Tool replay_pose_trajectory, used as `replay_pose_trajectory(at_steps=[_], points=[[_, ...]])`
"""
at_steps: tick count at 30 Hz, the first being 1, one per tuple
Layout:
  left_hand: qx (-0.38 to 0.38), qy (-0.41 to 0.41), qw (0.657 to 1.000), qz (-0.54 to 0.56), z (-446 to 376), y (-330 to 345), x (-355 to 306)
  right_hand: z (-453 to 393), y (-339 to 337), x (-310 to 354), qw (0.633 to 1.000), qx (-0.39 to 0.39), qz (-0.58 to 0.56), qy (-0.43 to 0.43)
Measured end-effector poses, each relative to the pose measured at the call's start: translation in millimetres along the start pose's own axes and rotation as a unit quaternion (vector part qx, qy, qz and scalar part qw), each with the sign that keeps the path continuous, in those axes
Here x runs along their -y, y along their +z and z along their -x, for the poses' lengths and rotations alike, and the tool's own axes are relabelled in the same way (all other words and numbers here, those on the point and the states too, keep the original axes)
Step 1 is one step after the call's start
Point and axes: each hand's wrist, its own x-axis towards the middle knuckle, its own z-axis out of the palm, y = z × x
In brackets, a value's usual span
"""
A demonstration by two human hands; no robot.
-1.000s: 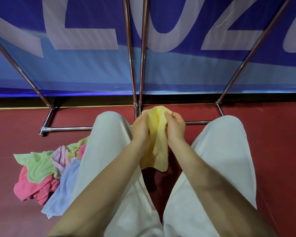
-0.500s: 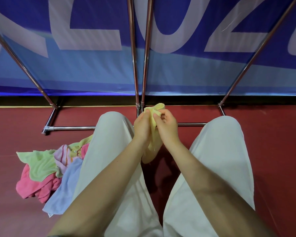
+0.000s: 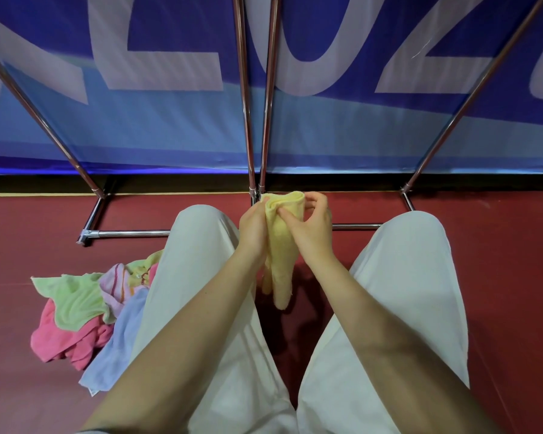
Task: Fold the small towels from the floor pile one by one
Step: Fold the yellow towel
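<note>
Hanging between the knees, yellow towel (image 3: 282, 245) pinched at its top by left hand (image 3: 254, 227) and right hand (image 3: 311, 228), lower folds bunched, towel pile (image 3: 85, 314) on floor beside left leg (image 3: 188, 277), partly hidden behind it, metal frame (image 3: 129, 234) beyond

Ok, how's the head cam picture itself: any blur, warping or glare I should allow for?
Head view: hands and yellow towel sharp, no motion blur; wide-angle lens splays the metal poles outward; lighting soft and even, a faint shadow on the red floor under the towel; small glints on the poles only.
</note>
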Motion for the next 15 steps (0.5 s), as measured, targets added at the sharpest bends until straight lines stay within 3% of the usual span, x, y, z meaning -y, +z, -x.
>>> replay_pose_trajectory(at_steps=[5, 12, 15], points=[[-0.001, 0.014, 1.000, -0.016, -3.4, -2.7, -0.9, -0.7, 3.2, 1.5, 0.990, 0.092, 0.006, 0.104], [0.022, 0.014, 0.999, -0.046, 5.5, 6.8, -0.1, -5.9, 4.7, -0.7, 0.992, 0.045, -0.021, 0.120], [0.063, 0.078, 0.991, -0.088, 8.6, 7.3, 1.2, -8.5, 3.8, 0.5, 0.991, 0.026, -0.050, 0.124]])
